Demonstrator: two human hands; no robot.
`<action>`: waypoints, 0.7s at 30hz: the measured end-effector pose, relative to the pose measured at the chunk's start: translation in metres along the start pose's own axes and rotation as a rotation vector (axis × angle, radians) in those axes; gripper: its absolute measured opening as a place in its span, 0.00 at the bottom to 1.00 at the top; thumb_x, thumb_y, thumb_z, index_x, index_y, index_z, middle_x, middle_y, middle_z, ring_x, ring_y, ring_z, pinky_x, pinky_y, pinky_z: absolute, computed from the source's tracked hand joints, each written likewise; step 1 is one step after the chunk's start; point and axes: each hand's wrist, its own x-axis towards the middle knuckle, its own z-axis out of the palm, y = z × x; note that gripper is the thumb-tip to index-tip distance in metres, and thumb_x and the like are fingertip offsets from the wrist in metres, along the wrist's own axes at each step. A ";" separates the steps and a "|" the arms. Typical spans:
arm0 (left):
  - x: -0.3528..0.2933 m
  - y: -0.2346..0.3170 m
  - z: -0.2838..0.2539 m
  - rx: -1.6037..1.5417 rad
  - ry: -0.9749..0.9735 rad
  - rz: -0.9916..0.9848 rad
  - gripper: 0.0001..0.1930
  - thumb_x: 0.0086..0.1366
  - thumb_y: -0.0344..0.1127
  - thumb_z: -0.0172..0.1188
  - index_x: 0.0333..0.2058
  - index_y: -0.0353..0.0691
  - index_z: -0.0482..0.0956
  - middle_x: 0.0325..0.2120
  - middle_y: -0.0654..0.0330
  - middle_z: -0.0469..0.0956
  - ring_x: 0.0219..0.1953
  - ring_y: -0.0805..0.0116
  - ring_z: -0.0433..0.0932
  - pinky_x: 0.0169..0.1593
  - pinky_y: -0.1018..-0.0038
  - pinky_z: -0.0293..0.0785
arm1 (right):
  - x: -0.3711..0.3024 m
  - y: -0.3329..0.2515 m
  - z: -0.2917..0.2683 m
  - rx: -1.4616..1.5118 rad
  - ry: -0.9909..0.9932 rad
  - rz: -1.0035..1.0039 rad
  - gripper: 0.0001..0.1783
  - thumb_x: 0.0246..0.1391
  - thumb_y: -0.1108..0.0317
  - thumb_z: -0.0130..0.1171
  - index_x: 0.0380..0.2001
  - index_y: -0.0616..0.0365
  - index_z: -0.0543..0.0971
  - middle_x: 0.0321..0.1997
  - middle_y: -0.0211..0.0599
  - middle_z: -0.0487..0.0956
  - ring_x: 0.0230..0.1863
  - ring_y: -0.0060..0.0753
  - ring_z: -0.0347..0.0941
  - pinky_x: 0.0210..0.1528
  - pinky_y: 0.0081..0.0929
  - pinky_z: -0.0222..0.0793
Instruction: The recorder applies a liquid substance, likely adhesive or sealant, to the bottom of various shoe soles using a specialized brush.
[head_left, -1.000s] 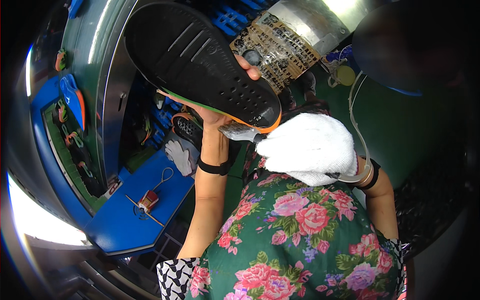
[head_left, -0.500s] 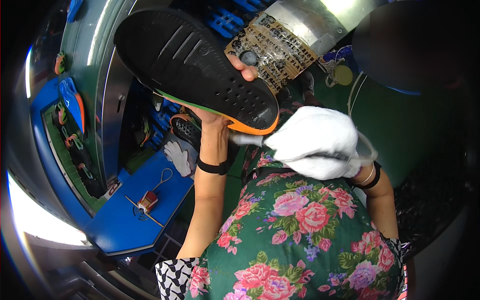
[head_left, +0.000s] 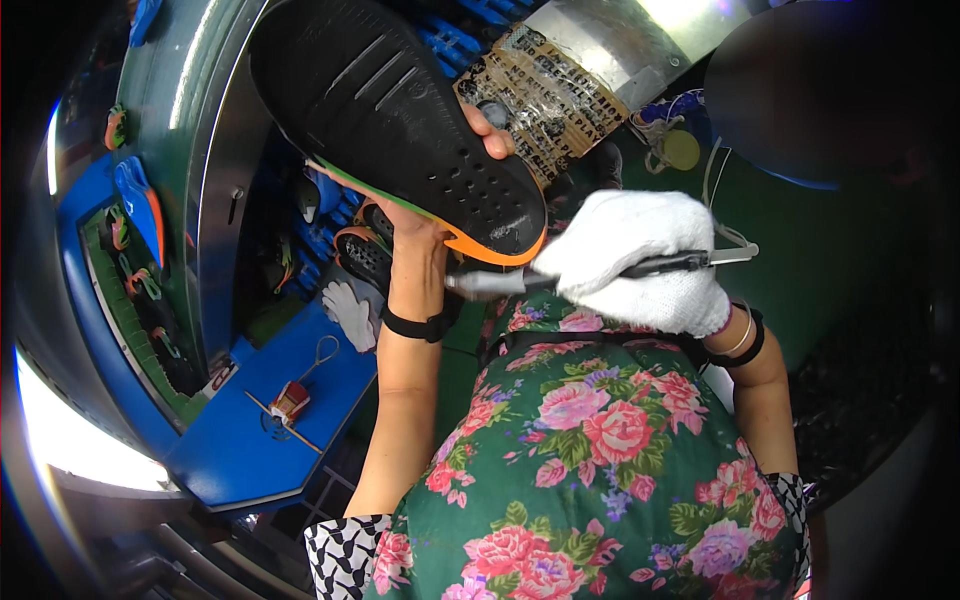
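A black sole (head_left: pixel 400 130), edged in green and orange, is held up underside outward, gripped by the bare left hand (head_left: pixel 412 222), the fingers curled over its far edge. What seems a brush (head_left: pixel 665 265) is clasped in the gloved right hand (head_left: pixel 630 230). Over the last half second the glove has been rolled, baring the handle, and the sole has been swung steeper; the rim is, it seems, being angled to suit the brush. Its blurred tip is seen just below the orange heel rim; whether contact is made cannot be told. A floral garment (head_left: pixel 600 450) is worn below. Farther off, spare gloves (head_left: pixel 347 312) and a red item (head_left: pixel 290 403) are left on a blue worktop (head_left: pixel 220 455); beyond the sole, taped cardboard (head_left: pixel 560 95) is seen.
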 end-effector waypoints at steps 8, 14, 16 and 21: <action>0.006 0.009 -0.017 0.072 -0.014 -0.151 0.56 0.56 0.89 0.44 0.56 0.34 0.72 0.41 0.48 0.78 0.39 0.56 0.78 0.48 0.58 0.74 | -0.001 0.011 0.001 -0.390 -0.186 -0.249 0.16 0.46 0.73 0.73 0.41 0.52 0.87 0.41 0.34 0.88 0.37 0.37 0.84 0.38 0.32 0.80; 0.005 0.012 -0.024 -0.054 -0.072 -0.317 0.73 0.46 0.95 0.24 0.69 0.30 0.60 0.44 0.35 0.81 0.42 0.46 0.85 0.49 0.53 0.84 | 0.009 0.008 -0.011 -0.244 -0.188 -0.184 0.16 0.46 0.73 0.74 0.41 0.53 0.88 0.41 0.34 0.88 0.38 0.38 0.84 0.40 0.33 0.80; 0.010 0.012 -0.019 -0.076 -0.091 -0.338 0.73 0.46 0.95 0.24 0.68 0.29 0.61 0.45 0.35 0.80 0.43 0.45 0.85 0.49 0.53 0.85 | 0.002 0.014 -0.002 -0.404 -0.186 -0.272 0.16 0.46 0.71 0.74 0.42 0.53 0.87 0.41 0.33 0.88 0.38 0.38 0.84 0.41 0.33 0.80; 0.008 0.018 -0.023 -0.012 -0.001 -0.479 0.68 0.51 0.93 0.25 0.68 0.31 0.64 0.45 0.35 0.80 0.40 0.46 0.85 0.45 0.55 0.85 | 0.005 0.007 -0.002 -0.193 -0.335 -0.170 0.11 0.48 0.71 0.73 0.38 0.53 0.88 0.40 0.34 0.88 0.39 0.39 0.84 0.42 0.34 0.80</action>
